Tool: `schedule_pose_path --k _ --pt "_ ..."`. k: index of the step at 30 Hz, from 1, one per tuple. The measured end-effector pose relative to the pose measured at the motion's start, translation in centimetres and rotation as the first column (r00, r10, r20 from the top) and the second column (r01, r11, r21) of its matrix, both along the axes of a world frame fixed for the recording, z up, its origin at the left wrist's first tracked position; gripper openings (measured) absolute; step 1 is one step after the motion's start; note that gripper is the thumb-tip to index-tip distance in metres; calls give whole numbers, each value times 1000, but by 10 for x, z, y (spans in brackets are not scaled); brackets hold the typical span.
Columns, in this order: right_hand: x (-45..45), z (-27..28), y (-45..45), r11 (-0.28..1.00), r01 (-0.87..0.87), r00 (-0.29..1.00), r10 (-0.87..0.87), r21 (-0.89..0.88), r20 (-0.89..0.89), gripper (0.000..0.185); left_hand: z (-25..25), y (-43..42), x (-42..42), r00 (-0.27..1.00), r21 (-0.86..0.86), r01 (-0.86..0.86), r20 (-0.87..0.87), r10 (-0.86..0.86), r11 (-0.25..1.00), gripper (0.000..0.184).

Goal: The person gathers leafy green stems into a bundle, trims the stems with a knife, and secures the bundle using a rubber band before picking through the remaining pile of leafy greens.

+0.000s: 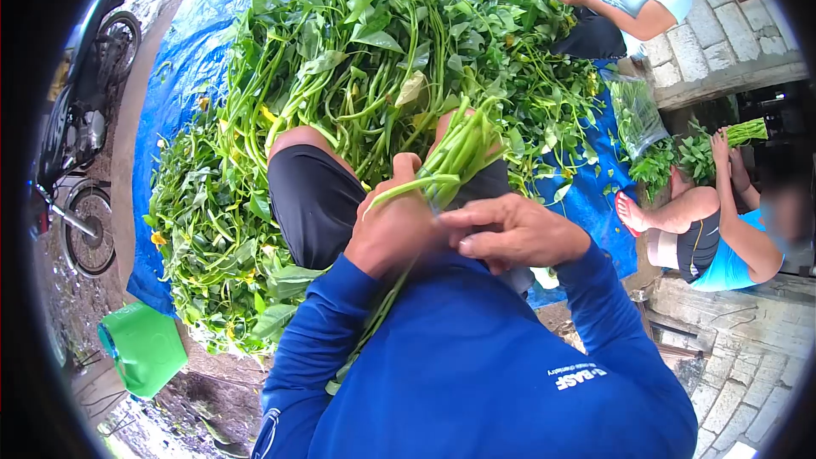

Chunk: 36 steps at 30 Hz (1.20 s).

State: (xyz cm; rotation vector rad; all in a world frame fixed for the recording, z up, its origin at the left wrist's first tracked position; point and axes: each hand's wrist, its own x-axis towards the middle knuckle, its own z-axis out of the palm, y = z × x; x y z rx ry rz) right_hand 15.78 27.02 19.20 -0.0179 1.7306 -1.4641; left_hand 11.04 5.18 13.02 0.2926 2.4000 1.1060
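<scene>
A bunch of leafy greens with long hollow-looking stems [466,140] stands in front of my belly, cut ends up. My left hand [393,225] is wrapped round it, partly blurred by motion. Close beside the stems, my right hand [523,231] has its thumb and forefinger brought together at the bunch. Something thin may be between those fingertips, but it is too small to make out. Leaves of the held bunch [374,331] trail down past my left forearm. Beyond my knees lies a large heap of the same greens [365,59].
The heap rests on a blue tarp [183,59]. A green plastic container [149,348] and a motorcycle [81,132] are at left. One person [642,0] holds stems at upper right; another [735,238] sits at right with a bunch, near a clear bag of greens [637,115].
</scene>
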Motion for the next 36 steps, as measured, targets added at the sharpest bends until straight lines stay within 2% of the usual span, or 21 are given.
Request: schedule_pose_path --k 1,4,5,6,8,11,14,15,17,20,21,22,24,25,27,30,31,32,33,34,36 --pt "4 6 4 997 74 991 -78 38 111 45 -1 1 -4 995 -20 -66 67 67 998 74" --pt "12 -47 21 987 154 988 -152 -47 34 37 8 -4 -4 999 138 2 48 -9 990 74" --pt "9 -51 29 995 89 991 -93 40 98 34 10 -2 -3 994 171 62 79 -77 983 73" --pt "12 -60 30 986 155 987 -157 -58 -26 36 11 -2 -3 988 268 74 113 -108 961 72" --pt "16 -75 30 963 246 964 -255 -113 -71 28 13 -5 -3 971 449 74 172 -167 891 71" --pt "18 -74 22 945 279 943 -304 -170 -139 30 20 -10 -2 955 494 41 237 -180 869 71" --pt "13 -73 23 980 182 913 -140 75 -384 26 16 -11 -2 952 545 32 238 -191 838 68" --pt "13 -71 20 993 116 897 -93 28 -432 26 16 -11 -3 955 556 26 232 -185 831 66" --pt "22 -64 8 998 -28 851 -7 -58 -525 26 6 -12 -6 963 544 18 216 -161 839 62" --pt "35 -41 -1 986 -12 895 -64 -169 -442 27 9 -9 -9 975 430 48 175 -136 902 58" --pt "32 -26 -5 984 70 875 -139 -164 -464 26 10 -6 -6 976 372 68 168 -140 926 57" --pt "25 -5 -9 990 135 926 -141 -42 -351 26 6 -4 -4 977 304 76 167 -132 950 56" --pt "15 6 -14 989 95 876 -29 112 -482 26 -11 4 -6 986 172 81 133 -104 982 56" --pt "14 3 -14 983 65 797 51 169 -602 29 -17 2 -8 972 210 227 5 -233 951 52" --pt "10 -2 -18 956 14 586 230 294 -777 35 -18 2 -5 982 182 182 9 -187 966 50" --pt "1 24 -16 887 40 380 412 460 -828 36 -23 4 -5 987 131 159 11 -162 979 52" --pt "-8 26 -10 918 85 377 330 388 -865 28 -14 6 -4 988 123 143 36 -149 982 52" --pt "-17 33 -2 878 104 480 367 467 -797 19 -8 8 -3 989 115 126 62 -134 985 53" --pt "-27 32 4 838 159 446 411 522 -795 16 -8 7 -7 978 131 131 144 -150 983 56" --pt "-33 30 7 793 217 409 455 569 -791 13 -8 6 -6 984 140 138 91 -151 981 56" --pt "-39 10 0 846 199 380 399 495 -835 12 -12 4 -4 990 158 141 -17 -140 977 56"
